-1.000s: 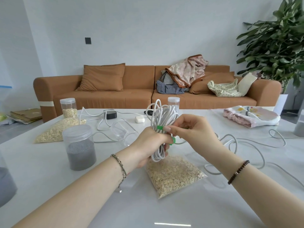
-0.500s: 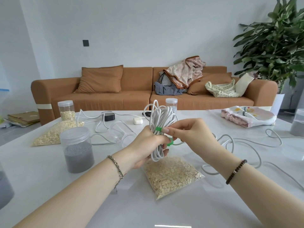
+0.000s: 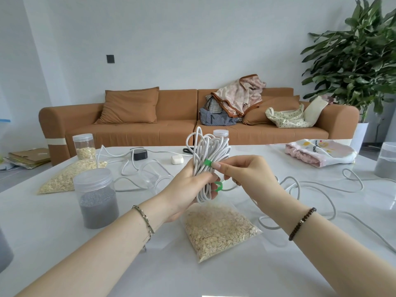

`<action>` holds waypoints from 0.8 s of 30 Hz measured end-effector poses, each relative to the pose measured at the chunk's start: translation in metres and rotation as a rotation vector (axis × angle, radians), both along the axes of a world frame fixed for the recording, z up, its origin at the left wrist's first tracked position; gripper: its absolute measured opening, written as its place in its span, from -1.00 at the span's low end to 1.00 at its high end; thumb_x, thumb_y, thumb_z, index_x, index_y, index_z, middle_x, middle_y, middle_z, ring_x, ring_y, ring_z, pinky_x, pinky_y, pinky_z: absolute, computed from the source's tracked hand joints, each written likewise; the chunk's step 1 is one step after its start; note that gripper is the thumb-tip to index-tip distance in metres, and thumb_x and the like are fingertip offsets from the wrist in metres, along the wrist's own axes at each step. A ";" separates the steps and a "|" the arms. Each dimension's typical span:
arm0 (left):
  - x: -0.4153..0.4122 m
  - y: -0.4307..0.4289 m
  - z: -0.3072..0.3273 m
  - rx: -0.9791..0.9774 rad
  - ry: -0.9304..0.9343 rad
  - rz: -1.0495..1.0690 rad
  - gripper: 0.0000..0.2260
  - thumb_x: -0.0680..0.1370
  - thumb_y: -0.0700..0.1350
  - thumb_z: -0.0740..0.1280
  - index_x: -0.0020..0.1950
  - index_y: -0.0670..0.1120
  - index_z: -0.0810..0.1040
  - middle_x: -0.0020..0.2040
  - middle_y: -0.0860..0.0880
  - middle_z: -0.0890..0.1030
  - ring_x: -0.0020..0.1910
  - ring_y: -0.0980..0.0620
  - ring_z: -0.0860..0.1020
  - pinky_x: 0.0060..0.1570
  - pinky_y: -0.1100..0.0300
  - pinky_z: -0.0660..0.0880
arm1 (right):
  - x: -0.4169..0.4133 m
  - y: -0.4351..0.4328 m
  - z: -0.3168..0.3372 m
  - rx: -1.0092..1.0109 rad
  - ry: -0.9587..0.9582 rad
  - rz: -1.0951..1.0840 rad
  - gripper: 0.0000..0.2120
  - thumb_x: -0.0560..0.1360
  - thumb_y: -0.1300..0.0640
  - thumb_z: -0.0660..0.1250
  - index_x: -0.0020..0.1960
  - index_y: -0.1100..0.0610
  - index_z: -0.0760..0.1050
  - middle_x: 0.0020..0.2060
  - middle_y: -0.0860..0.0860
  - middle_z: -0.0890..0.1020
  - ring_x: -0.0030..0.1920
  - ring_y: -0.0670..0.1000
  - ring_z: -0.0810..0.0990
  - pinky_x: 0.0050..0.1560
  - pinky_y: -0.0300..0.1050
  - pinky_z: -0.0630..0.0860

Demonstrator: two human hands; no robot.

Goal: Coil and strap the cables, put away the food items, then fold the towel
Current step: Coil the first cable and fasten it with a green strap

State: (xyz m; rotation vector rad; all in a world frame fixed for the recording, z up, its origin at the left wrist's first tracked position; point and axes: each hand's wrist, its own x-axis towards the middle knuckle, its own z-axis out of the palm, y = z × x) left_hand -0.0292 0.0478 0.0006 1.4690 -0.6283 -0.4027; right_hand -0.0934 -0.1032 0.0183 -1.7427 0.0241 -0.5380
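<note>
Soft, even daylight filled the room brightly, and the glossy white table (image 3: 300, 275) threw back a thin streak of glare at its near edge and a paler sheen on its far right side. Shadows were faint and blurred, lying close under the bag of oats (image 3: 218, 230) and the arms. Focus was sharp from near to far, while the wide lens bowed the edges, tilting the left wall and stretching the plant (image 3: 360, 61) at right.
</note>
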 end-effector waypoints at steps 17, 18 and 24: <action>-0.005 -0.004 0.004 -0.040 0.141 0.006 -0.69 0.60 -0.28 0.23 0.33 -0.10 0.48 -0.04 -0.12 0.41 -0.27 0.04 0.40 -0.46 0.26 0.24 | 0.001 -0.002 -0.001 0.005 0.027 0.053 -0.81 0.33 -0.03 0.56 -0.23 0.09 0.73 -0.42 0.03 0.60 -0.46 -0.05 0.35 -0.45 -0.29 0.30; -0.006 -0.004 0.003 -0.031 0.133 0.001 -0.68 0.59 -0.27 0.23 0.34 -0.09 0.47 -0.03 -0.12 0.42 -0.27 0.04 0.40 -0.45 0.26 0.25 | 0.001 -0.002 -0.001 0.012 0.037 0.053 -0.80 0.32 -0.03 0.57 -0.23 0.10 0.73 -0.43 0.03 0.60 -0.46 -0.05 0.34 -0.46 -0.30 0.28; -0.006 -0.002 0.004 0.084 -0.068 0.081 -0.75 0.60 -0.21 0.26 0.23 0.05 0.41 -0.03 -0.10 0.47 -0.20 0.02 0.44 -0.42 0.21 0.37 | 0.001 -0.001 -0.002 0.039 0.080 0.044 -0.87 0.36 0.02 0.58 -0.24 0.07 0.74 -0.44 0.02 0.59 -0.45 -0.04 0.32 -0.49 -0.32 0.26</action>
